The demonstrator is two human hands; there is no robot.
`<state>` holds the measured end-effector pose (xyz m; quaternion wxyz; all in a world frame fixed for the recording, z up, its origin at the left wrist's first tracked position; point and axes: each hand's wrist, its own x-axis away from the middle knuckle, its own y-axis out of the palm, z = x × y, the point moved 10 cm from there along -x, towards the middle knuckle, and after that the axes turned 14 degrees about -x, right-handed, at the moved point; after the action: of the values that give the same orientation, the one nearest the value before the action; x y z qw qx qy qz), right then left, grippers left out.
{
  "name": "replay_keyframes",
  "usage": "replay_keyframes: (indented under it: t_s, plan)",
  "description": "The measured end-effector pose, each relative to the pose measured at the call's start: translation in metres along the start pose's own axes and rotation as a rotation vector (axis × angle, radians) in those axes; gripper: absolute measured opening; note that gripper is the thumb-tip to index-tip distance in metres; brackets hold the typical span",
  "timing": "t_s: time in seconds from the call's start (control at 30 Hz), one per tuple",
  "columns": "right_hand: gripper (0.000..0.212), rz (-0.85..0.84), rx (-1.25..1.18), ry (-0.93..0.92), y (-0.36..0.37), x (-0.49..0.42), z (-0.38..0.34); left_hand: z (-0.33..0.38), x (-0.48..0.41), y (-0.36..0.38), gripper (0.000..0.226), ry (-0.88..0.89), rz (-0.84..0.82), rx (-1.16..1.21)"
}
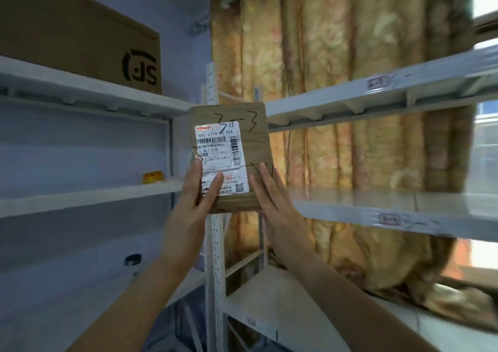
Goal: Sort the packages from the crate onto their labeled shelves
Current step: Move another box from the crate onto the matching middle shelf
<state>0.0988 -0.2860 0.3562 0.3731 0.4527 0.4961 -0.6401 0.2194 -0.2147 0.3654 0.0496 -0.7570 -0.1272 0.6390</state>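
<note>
flat squarish brown cardboard package (254,147), taped and crinkly, with a white barcode label (219,157) and "3-3" scrawled near its top. i held it dead centre before the white metal shelf post (215,244), left hand (198,201) at its 7 o'clock, right hand (272,203) at 5, fingers straight and flat on it.

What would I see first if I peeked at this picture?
Right in the middle, the left hand and right hand hold up a brown package with a white label and "3-3" scrawled on top. Behind it hangs a big golden curtain, and a large cardboard box sits on the upper left shelf.
</note>
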Motion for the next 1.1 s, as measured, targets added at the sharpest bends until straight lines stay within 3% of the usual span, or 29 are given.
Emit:
replay_keyframes:
  t_s: [0.07,0.17,0.23,0.27,0.33,0.57,0.87,1.1]
  plan:
    - [0.099,-0.047,0.053,0.021,-0.028,0.004,0.009,0.026,-0.014,0.0,0.083,0.002,0.03,0.087]
    - [0.108,-0.104,0.121,0.105,-0.067,0.013,0.025,0.064,-0.035,-0.004,0.05,-0.017,0.033,0.069]
    - [0.109,-0.094,0.205,0.138,-0.096,0.02,0.031,0.09,-0.039,0.006,0.075,0.089,0.003,0.201]
    - [0.109,-0.085,0.231,0.15,-0.111,0.023,0.035,0.106,-0.039,0.008,0.095,0.136,0.05,0.186]
    - [0.107,-0.088,0.263,0.163,-0.141,0.03,0.042,0.133,-0.044,0.02,0.111,0.181,0.02,0.138]
    - [0.116,-0.205,0.43,0.217,-0.241,0.053,0.07,0.239,-0.077,0.031,0.109,0.222,0.081,0.225]
    - [0.111,-0.322,0.689,0.299,-0.36,0.118,0.123,0.393,-0.09,0.06,0.12,0.303,-0.029,0.331]
    - [0.114,-0.416,0.791,0.216,-0.383,0.124,0.167,0.423,-0.104,0.089,0.122,0.257,-0.071,0.252]
